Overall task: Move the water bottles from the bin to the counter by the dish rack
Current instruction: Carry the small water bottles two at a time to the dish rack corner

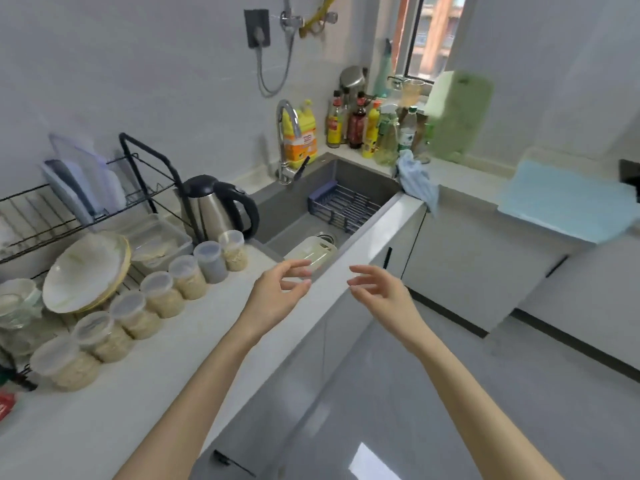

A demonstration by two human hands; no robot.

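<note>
Both arms reach forward over the front edge of the sink (277, 209). The left hand (277, 292) hangs just above its near corner, fingers loosely curved and wide, holding nothing. The right hand (381, 292) hovers in front of the sink past the desk (138, 393) edge, fingers spread and also empty. Left of the sink stand a kettle (211, 206), the dish rack (149, 174) and a row of lidded jars (162, 292) crowding the desk. Behind the sink's far right corner, a clear bottle (408, 131) stands among sauce bottles.
</note>
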